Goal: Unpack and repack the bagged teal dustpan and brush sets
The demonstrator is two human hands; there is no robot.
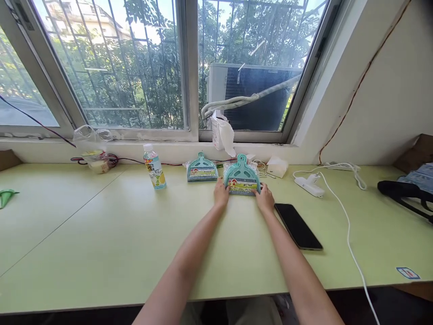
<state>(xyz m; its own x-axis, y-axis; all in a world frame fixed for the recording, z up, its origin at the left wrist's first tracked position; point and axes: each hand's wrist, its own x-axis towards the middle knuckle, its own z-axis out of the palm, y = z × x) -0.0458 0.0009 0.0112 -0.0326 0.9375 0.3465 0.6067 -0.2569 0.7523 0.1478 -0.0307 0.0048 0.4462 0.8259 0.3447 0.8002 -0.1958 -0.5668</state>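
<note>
A packaged teal mini dustpan and brush set (241,174), with a colourful label across its front, is held between my two hands at the back of the green table. My left hand (221,192) grips its left side and my right hand (264,197) its lower right side, thumbs at the front. Most of my fingers are hidden along its edges. Just left of it, a second teal dustpan set (202,168) in the same kind of clear wrapping lies apart from my hands. A black tablet or large phone (298,226) lies close to my right wrist.
Left of the sets stands a drink bottle (154,167); farther left is a plastic bag with a cup (96,153). A tissue pack (221,133) leans by the window. At right are a white power strip (309,185), its cable, and a black strap (406,192).
</note>
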